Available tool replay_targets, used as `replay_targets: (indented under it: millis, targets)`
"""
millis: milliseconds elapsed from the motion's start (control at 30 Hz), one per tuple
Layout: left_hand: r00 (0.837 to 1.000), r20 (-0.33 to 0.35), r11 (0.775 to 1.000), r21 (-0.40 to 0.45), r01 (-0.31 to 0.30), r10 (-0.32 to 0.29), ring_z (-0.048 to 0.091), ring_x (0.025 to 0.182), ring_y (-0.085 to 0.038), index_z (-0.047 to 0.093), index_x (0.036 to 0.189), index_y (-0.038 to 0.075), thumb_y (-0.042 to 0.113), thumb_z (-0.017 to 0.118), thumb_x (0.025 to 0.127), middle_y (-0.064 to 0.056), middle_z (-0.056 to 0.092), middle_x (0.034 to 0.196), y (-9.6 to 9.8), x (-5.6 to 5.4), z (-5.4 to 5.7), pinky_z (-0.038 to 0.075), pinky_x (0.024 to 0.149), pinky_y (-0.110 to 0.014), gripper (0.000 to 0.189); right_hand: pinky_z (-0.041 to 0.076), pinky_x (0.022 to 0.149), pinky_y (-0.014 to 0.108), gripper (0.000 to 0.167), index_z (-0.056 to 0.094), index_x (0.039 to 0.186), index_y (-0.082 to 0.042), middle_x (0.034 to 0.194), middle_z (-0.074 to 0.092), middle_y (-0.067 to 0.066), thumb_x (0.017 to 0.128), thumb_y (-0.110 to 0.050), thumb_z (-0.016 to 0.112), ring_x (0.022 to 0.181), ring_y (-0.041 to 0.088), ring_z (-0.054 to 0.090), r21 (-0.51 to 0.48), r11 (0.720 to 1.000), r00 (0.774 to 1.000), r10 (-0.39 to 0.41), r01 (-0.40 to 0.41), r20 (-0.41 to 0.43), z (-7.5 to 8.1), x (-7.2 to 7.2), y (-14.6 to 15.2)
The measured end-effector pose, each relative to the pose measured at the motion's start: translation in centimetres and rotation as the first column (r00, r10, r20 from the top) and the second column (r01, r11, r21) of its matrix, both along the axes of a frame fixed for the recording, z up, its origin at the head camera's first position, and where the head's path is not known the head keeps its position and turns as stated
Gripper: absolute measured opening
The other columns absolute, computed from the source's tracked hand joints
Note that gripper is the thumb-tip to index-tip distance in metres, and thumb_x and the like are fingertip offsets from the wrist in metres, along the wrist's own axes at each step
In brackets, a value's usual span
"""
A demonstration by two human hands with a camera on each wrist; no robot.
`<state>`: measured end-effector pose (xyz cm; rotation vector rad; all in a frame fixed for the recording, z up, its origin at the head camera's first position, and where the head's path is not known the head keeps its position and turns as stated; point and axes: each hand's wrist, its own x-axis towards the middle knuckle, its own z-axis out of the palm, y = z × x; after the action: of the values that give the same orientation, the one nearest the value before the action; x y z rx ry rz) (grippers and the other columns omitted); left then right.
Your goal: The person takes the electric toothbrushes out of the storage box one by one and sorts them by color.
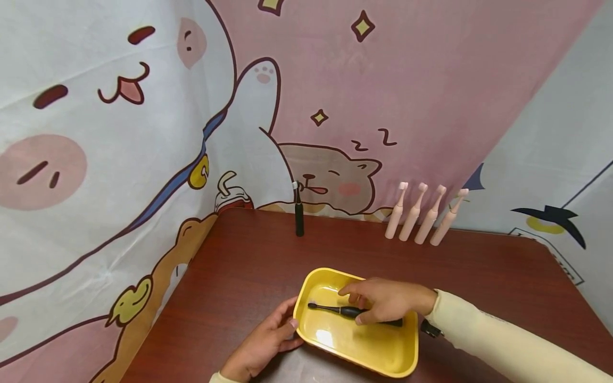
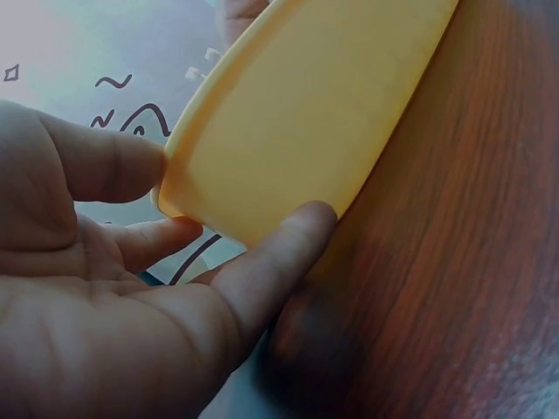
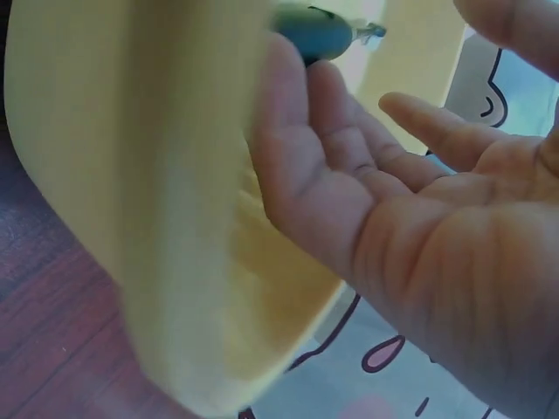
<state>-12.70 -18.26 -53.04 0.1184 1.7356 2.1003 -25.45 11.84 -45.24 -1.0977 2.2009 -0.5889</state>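
A yellow tray (image 1: 330,346) stands on the table, with a black electric toothbrush (image 1: 347,310) lying across its floor, head toward the left. My left hand (image 1: 268,336) grips the tray's left corner, thumb at the rim; the left wrist view shows fingers on the yellow wall (image 2: 288,113). My right hand (image 1: 390,299) reaches into the tray above the toothbrush and covers part of its handle. In the right wrist view that hand's fingers (image 3: 332,131) are near the dark handle (image 3: 314,35), thumb apart from them. Whether they touch it I cannot tell.
Another black electric toothbrush (image 1: 299,215) stands upright at the table's back. Several pink electric toothbrushes (image 1: 412,221) stand in a row at the back right. A cartoon-printed cloth (image 1: 412,80) hangs behind the brown wooden table (image 1: 249,266).
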Motion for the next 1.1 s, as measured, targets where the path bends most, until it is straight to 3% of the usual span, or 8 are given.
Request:
replay_targets:
  millis: [267, 400, 567, 767, 1100]
  targets:
    - [1.000, -0.015, 1.000, -0.016, 0.008, -0.008, 0.053, 0.139, -0.032, 0.027, 0.167, 0.008, 0.019, 0.048, 0.113, -0.027, 0.040, 0.161, 0.0, -0.2, 0.0, 0.054, 0.107, -0.047, 0.058, 0.052, 0.099, 0.031, 0.058, 0.062, 0.145, -0.016, 0.124, 0.067, -0.006, 0.091, -0.021, 0.082, 0.111, 0.010, 0.062, 0.002, 0.999, 0.999, 0.048, -0.048, 0.026, -0.5, -0.4, 0.0]
    - [1.000, -0.019, 1.000, -0.018, 0.007, -0.007, 0.052, 0.140, -0.034, 0.027, 0.167, 0.009, 0.020, 0.049, 0.113, -0.027, 0.039, 0.161, 0.0, -0.2, 0.0, 0.054, 0.108, -0.048, 0.059, 0.052, 0.100, 0.030, 0.054, 0.066, 0.141, -0.021, 0.124, 0.066, -0.008, 0.090, -0.018, 0.083, 0.111, 0.008, 0.061, 0.025, 0.996, 0.996, 0.085, -0.085, -0.001, -0.4, -0.5, -0.1]
    - [0.999, -0.031, 1.000, -0.020, 0.007, -0.008, 0.051, 0.141, -0.034, 0.027, 0.167, 0.009, 0.020, 0.048, 0.113, -0.026, 0.039, 0.161, 0.0, -0.1, 0.0, 0.053, 0.108, -0.047, 0.059, 0.047, 0.092, 0.023, 0.051, 0.070, 0.135, -0.024, 0.109, 0.068, -0.011, 0.088, -0.009, 0.081, 0.100, 0.007, 0.059, 0.053, 0.983, 0.980, 0.179, -0.175, -0.091, -0.8, -0.5, -0.4]
    - [1.000, -0.024, 1.000, -0.010, 0.004, -0.004, 0.052, 0.140, -0.033, 0.025, 0.167, 0.007, 0.018, 0.046, 0.114, -0.027, 0.041, 0.159, 0.1, 0.1, 0.1, 0.053, 0.109, -0.049, 0.058, 0.047, 0.079, 0.019, 0.056, 0.071, 0.134, -0.026, 0.093, 0.068, -0.007, 0.085, 0.002, 0.076, 0.082, 0.011, 0.060, 0.041, 0.979, 0.974, 0.201, -0.197, -0.107, -1.1, -0.6, -0.6]
    - [0.999, -0.030, 1.000, -0.008, 0.013, -0.014, 0.051, 0.141, -0.033, 0.023, 0.168, 0.006, 0.017, 0.045, 0.114, -0.027, 0.040, 0.160, 0.1, 0.0, 0.0, 0.052, 0.109, -0.048, 0.059, 0.041, 0.072, 0.015, 0.071, 0.068, 0.137, -0.027, 0.088, 0.066, -0.004, 0.078, 0.010, 0.075, 0.076, 0.005, 0.052, 0.013, 0.949, 0.921, 0.308, -0.314, -0.237, -1.6, -0.2, -0.4]
